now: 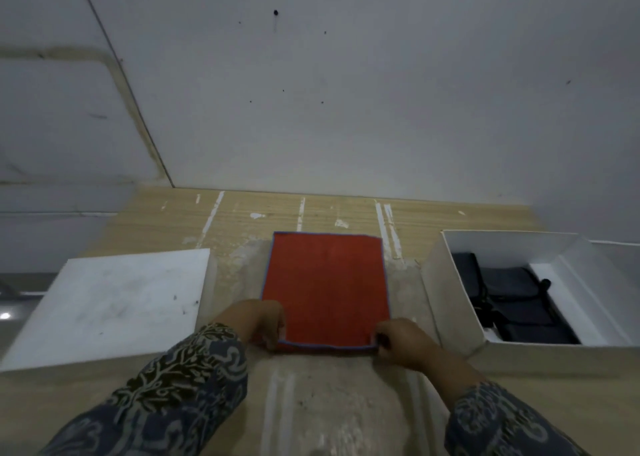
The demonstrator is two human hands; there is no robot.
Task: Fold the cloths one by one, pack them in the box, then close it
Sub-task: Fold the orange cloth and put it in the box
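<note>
A pale wood-grain table [346, 209] fills the lower half of the frame. It is streaked with white lines along its far side, and a grey, scuffed patch runs down its middle. Behind it a white wall [381, 92] takes up the whole upper half. The wall is dotted with small dark specks and has one dark hole near the top centre. A thin seam slants down at the upper left, with a stained band curving beside it.

The red cloth [325, 282], edged in blue, lies flat as a rectangle at the centre of the frame, between the other things. The left hand [258, 320] has its fingers curled round the cloth's lower left corner. The right hand [401, 341] pinches the lower right corner between thumb and fingers, and that near edge is turned up slightly. Both arms wear patterned blue-grey sleeves [180, 386] that rise from the bottom of the frame.

At the left a white lid [110, 303], smudged with grey marks, lies flat on the table, apart from the cloth. At the right the open white box [446, 303] holds folded dark cloths [512, 303] against its left side. A strip of bare white floor shows along the box's right side. A small black thing lies at the edge of the dark cloths, too blurred to identify.
</note>
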